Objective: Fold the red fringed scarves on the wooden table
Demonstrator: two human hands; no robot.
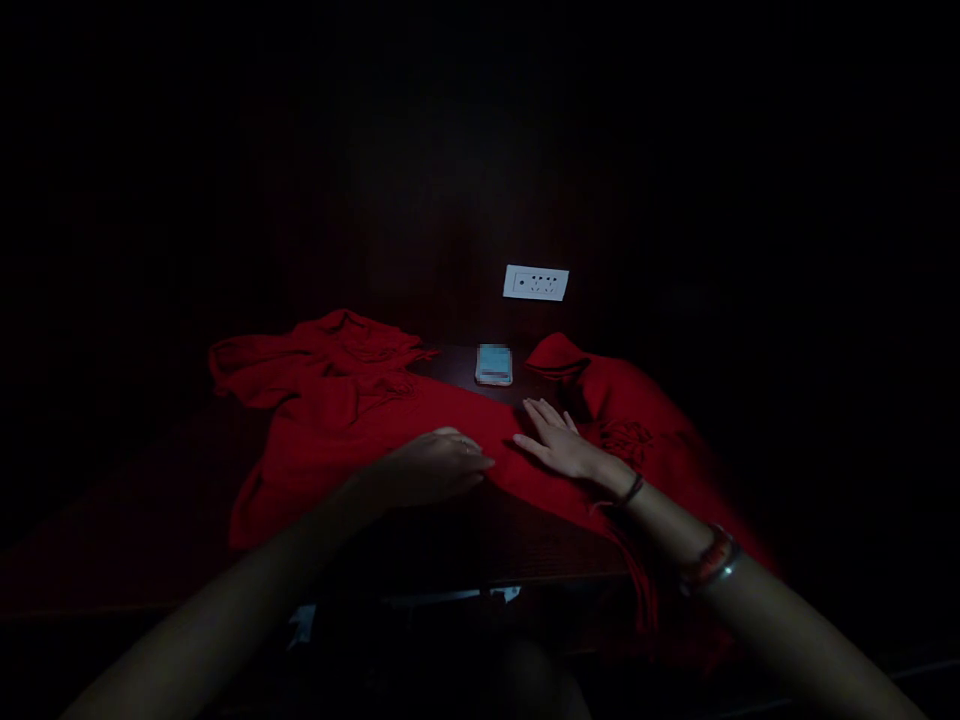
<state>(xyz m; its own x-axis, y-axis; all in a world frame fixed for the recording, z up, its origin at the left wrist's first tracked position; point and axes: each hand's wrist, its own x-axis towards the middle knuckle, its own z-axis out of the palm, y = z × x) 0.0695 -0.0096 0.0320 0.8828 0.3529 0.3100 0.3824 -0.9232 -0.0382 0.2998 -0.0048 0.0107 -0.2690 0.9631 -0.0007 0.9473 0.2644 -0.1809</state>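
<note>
A red fringed cloth (337, 410) lies spread and rumpled across a dark table (465, 545). My left hand (431, 465) rests on the cloth's near edge with its fingers curled and pressed together at the fabric. My right hand (559, 440) lies flat on the cloth, fingers stretched out, just right of the left hand. Bracelets sit on my right wrist and forearm. The scene is very dark.
A phone (493, 364) lies on the table behind the hands, between two heaps of the cloth. A white wall socket plate (535, 283) is on the dark wall behind it. The cloth's right end hangs over the table's near edge.
</note>
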